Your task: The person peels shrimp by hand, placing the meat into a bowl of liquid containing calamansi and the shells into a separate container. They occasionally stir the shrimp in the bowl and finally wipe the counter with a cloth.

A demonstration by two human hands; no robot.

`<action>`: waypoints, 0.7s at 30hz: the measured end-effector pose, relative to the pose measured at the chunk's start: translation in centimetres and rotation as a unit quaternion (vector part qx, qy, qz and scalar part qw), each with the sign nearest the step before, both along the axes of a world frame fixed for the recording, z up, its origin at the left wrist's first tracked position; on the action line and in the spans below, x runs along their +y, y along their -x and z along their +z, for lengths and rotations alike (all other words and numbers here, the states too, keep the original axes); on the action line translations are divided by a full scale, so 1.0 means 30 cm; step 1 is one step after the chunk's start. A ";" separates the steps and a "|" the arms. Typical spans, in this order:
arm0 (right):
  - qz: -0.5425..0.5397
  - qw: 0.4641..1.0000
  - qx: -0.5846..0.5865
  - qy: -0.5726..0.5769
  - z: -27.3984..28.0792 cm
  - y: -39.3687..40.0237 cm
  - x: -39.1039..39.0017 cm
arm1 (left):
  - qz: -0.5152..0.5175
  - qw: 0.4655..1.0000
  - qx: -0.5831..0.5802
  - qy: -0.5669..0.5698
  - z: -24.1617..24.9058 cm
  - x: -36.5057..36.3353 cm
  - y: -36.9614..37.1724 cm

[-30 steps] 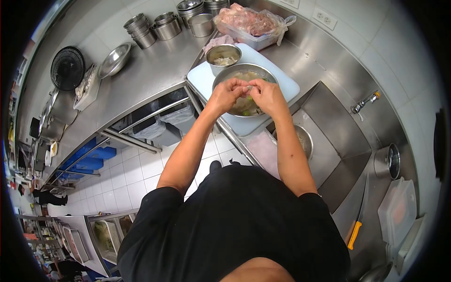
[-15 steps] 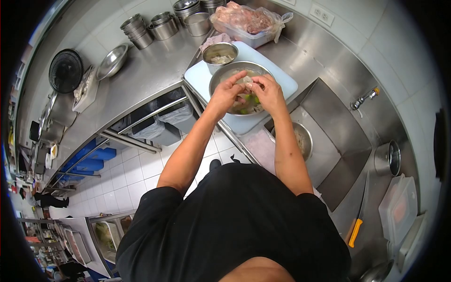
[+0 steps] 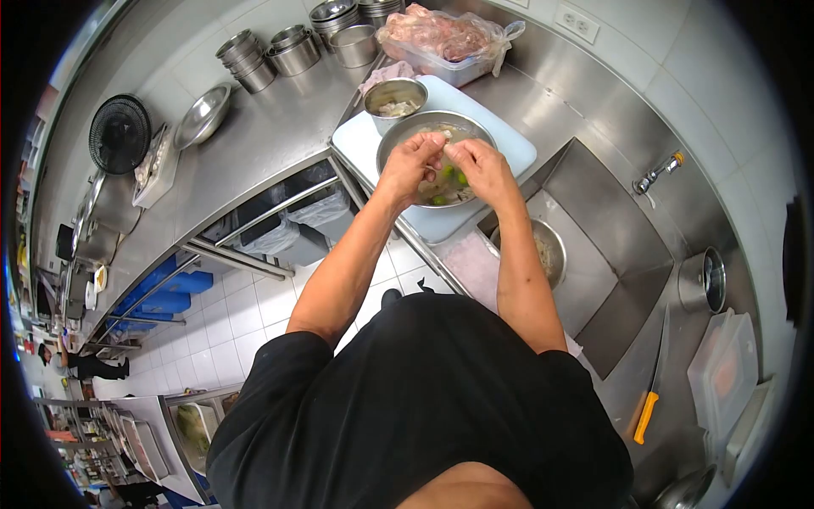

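Observation:
Both hands are over a wide metal bowl (image 3: pixel 392 134) of cloudy water with green pieces, probably cut limes, and pale bits in it. My left hand (image 3: pixel 412 166) is on the bowl's left side, fingers curled, thumb and fingertips pinched together. Opposite it, my right hand (image 3: pixel 482 170) is closed the same way, its fingertips close to the left ones. A small pale piece of food (image 3: pixel 447 136) shows at the fingertips; its kind is too small to make out. Behind the bowl stands a smaller metal pot (image 3: pixel 381 115) with pale pieces inside. Both vessels rest on a light-blue cutting board (image 3: pixel 507 153).
To the right is a sink (image 3: pixel 585 254) holding a metal bowl (image 3: pixel 553 246). A knife with a yellow handle (image 3: pixel 646 417) lies on the steel counter. Raw meat (image 3: pixel 437 36) in a bagged tub stands at the back. Far left, another person (image 3: pixel 89 365) stands.
My fingers, more spread half a second ago around a pale translucent piece, are now curled into pinches. The hands remain over the bowl.

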State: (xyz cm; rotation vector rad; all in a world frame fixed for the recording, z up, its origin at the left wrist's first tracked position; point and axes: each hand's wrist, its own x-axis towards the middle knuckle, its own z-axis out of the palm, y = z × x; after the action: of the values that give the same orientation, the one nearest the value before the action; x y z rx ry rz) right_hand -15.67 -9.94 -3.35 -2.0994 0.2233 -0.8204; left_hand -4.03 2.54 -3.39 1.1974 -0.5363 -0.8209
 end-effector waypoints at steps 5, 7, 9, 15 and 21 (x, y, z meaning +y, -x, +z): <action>0.003 0.999 0.011 0.038 0.003 0.009 0.001 | -0.005 1.000 0.019 0.004 0.023 -0.006 0.002; -0.004 0.999 0.003 0.044 0.009 0.010 0.006 | 0.014 0.999 0.041 0.011 0.025 -0.010 0.002; -0.020 0.999 0.010 0.042 0.016 0.016 0.008 | 0.045 0.997 0.058 0.019 0.033 -0.031 -0.018; -0.148 0.988 0.016 -0.038 -0.001 0.197 -0.087 | 0.109 0.963 -0.218 -0.117 0.099 -0.058 -0.305; -0.242 0.944 0.218 -0.052 -0.210 0.399 -0.250 | 0.027 0.692 -0.654 -0.305 0.078 -0.056 -0.323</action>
State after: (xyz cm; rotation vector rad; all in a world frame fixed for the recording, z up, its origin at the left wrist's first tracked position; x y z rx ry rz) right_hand -27.65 -17.44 -9.66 -2.1296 1.0299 -0.5847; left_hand 5.66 0.85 -1.06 2.3738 -1.4340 0.1195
